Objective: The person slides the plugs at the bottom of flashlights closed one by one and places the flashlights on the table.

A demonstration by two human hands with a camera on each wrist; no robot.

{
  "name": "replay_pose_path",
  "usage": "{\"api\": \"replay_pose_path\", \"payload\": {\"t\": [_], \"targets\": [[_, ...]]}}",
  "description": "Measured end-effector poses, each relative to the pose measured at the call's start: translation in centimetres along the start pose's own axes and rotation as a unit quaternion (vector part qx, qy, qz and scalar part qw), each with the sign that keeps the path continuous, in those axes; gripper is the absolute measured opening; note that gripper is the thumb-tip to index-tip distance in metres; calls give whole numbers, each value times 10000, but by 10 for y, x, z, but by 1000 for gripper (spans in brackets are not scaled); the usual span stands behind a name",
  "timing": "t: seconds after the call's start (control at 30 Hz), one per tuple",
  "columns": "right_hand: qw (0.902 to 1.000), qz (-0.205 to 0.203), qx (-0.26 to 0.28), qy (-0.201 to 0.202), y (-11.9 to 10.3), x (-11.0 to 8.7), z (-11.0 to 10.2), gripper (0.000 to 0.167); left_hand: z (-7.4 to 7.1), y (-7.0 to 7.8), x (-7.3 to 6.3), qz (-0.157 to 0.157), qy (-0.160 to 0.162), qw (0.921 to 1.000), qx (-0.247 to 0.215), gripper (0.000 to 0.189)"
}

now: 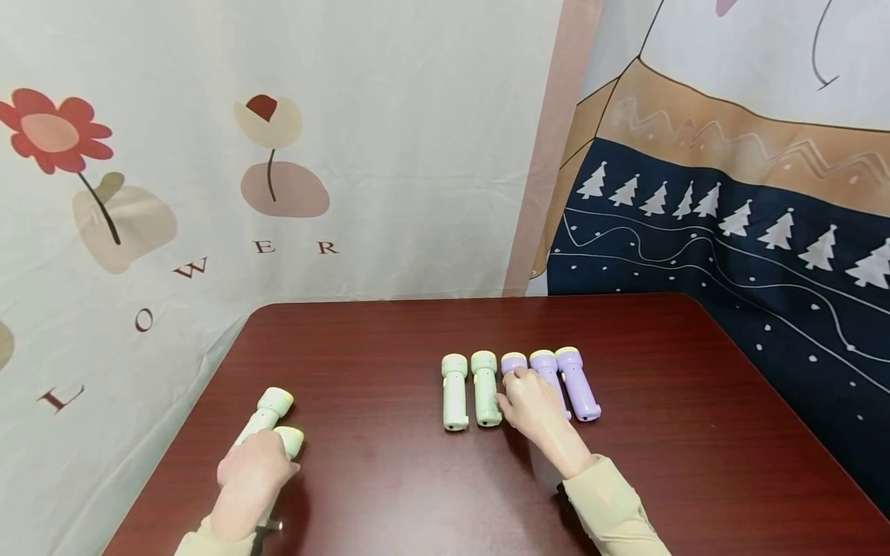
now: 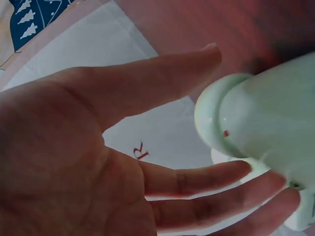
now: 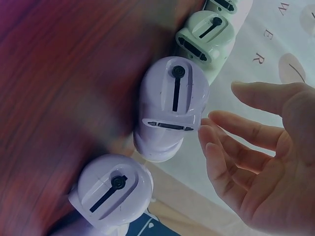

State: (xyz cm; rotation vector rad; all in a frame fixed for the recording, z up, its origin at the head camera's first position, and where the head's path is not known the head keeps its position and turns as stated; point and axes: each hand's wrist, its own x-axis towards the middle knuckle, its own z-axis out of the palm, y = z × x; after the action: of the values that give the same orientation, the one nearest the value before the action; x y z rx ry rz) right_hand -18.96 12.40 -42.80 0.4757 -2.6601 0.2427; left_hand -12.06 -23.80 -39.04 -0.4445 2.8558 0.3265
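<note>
On the left, my left hand [image 1: 256, 472] is over a pale green flashlight [image 1: 290, 441], with a second green flashlight [image 1: 264, 412] lying beyond it. In the left wrist view the thumb is apart from the nearer flashlight, and the extended fingers [image 2: 211, 206] overlap its side. My right hand [image 1: 535, 409] reaches over a row of flashlights, above the leftmost purple flashlight [image 1: 514, 361], and hides most of it. The right wrist view shows the loosely bent fingers [image 3: 246, 128] beside a purple flashlight [image 3: 172, 88], with the thumb held away.
Two green flashlights, one [image 1: 455, 392] at the row's left end and another [image 1: 486, 386], lie beside the purple ones. Two more purple flashlights, one [image 1: 549, 374] and another [image 1: 579, 384], form the right end. Behind the dark red table [image 1: 375, 363] hangs a printed curtain [image 1: 417, 154].
</note>
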Motion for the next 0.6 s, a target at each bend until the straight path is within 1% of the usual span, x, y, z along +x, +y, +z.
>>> {"api": "replay_pose_path", "payload": {"t": [0.07,0.13,0.23,0.3,0.4,0.5,0.6], "targets": [[10000,3,32,-5,-1,0,0,21,3,-2,0,-34,-162,9999,8,41],[10000,1,42,0,-1,0,0,21,5,-3,1,-63,-234,9997,-11,39],[10000,-5,49,22,-1,0,0,21,7,-2,1,-153,-238,9995,-110,33],[10000,-9,57,29,-1,0,1,21,8,-3,0,-152,-186,9996,-157,25],[10000,-25,56,45,-1,0,2,21,9,-3,-2,-35,6,9998,-213,15],[10000,-42,42,74,-1,0,3,21,10,-3,-3,112,216,9994,-243,15],[9999,-41,49,77,-1,0,3,20,11,-3,-3,176,317,9990,-262,15]]}}
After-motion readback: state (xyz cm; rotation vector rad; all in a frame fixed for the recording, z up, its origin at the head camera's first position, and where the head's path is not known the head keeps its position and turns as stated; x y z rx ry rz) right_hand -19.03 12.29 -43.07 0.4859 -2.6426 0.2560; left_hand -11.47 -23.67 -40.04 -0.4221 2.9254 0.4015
